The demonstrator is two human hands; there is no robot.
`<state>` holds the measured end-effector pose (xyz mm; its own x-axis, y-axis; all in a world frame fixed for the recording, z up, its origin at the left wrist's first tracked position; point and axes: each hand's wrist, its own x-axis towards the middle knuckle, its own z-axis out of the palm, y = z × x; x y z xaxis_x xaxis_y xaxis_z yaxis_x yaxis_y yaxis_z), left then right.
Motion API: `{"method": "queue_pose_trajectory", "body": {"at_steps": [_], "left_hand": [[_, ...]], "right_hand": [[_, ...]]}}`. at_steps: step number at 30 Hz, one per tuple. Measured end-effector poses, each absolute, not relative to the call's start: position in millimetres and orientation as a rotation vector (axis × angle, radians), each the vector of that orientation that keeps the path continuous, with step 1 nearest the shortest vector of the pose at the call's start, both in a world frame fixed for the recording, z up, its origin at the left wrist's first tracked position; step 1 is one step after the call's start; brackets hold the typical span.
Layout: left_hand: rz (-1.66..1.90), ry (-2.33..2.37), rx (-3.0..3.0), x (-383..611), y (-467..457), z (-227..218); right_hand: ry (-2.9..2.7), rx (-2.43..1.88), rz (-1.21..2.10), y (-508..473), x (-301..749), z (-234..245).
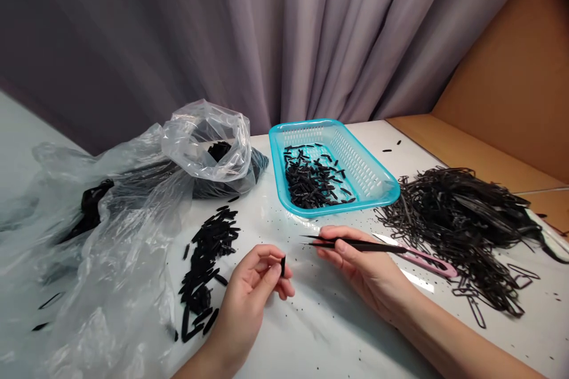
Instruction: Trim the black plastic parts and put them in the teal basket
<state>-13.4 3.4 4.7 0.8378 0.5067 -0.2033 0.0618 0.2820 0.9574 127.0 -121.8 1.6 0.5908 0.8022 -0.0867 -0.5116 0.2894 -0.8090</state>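
Observation:
Between thumb and fingers, my left hand (pixel 256 284) pinches a small black strip (pixel 283 266), held upright over the white table. My right hand (pixel 355 260) grips black tweezers (pixel 371 245), whose tips are slightly apart and point left toward the strip without touching it. A pink loop-shaped piece (pixel 431 262) shows at the rear end of the tweezers. Just left of my left hand lies a pile of similar black pieces (pixel 208 254). Beyond my hands stands a blue plastic basket (pixel 377 186) with many small black pieces (pixel 311 180) in it.
On the right lies a big heap of thin black loops (pixel 466 219), with a white-and-black tool handle (pixel 549 237) beside it. Clear plastic bags (pixel 128 249) spread over the left side; one opened bag (pixel 204 142) holds black pieces. Grey curtains (pixel 311 41) hang behind; cardboard (pixel 515 83) stands right.

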Motion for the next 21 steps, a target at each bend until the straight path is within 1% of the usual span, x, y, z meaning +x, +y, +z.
{"method": "queue_pose_trajectory", "body": {"at_steps": [8, 21], "left_hand": [[0.279, 0.502, 1.249, -14.3, 5.8, 6.2], [0.278, 0.519, 1.112, -11.8, 6.0, 4.4]], "right_hand": [[-0.465, -0.950, 0.979, -125.4, 127.5, 3.0], [-0.629, -1.080, 1.000, -126.6, 121.1, 5.5]]}}
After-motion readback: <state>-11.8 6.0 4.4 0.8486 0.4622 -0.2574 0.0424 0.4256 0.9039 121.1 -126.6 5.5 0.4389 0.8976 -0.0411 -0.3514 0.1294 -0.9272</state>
